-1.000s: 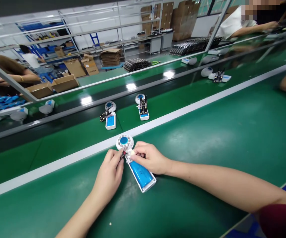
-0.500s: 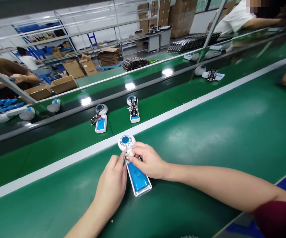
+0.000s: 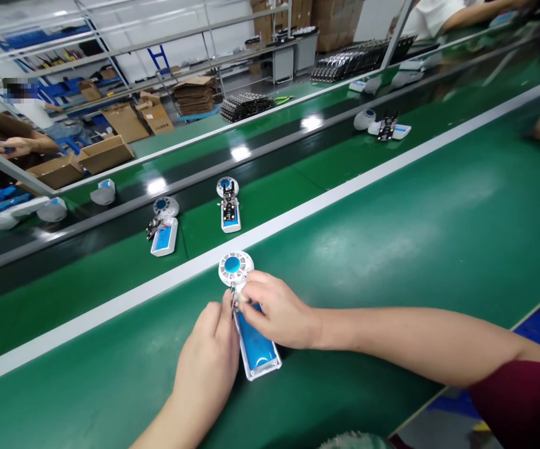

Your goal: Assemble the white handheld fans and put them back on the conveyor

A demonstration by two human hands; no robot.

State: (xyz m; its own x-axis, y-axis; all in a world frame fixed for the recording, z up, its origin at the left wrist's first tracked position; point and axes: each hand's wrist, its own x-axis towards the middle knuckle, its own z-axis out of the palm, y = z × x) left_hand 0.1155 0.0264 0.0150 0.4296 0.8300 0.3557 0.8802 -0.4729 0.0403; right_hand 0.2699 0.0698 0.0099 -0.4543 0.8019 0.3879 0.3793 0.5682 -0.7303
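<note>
A white handheld fan (image 3: 236, 268) lies on the green worktop in front of me, its round grilled head pointing away. Its handle casing is uncovered, showing a blue battery (image 3: 258, 343) inside. My left hand (image 3: 211, 349) is closed at the left side of the fan's neck; a thin, narrow piece shows at its fingertips, too small to name. On the other side, my right hand (image 3: 277, 308) pinches at the neck just above the battery. Something small and pale is between its fingertips, mostly hidden. Both hands' fingertips nearly meet there.
Beyond the white strip (image 3: 134, 308), a dark green belt (image 3: 293, 181) carries more uncovered fans with black circuit boards (image 3: 229, 206). Cardboard boxes (image 3: 106, 153) and stacked black boards (image 3: 246, 107) stand farther back. Other people sit at far left and upper right.
The view has shifted slightly, and the fans on the belt appear farther left. Both my hands stay at the fan's neck, with the fingertips moved only a little.
</note>
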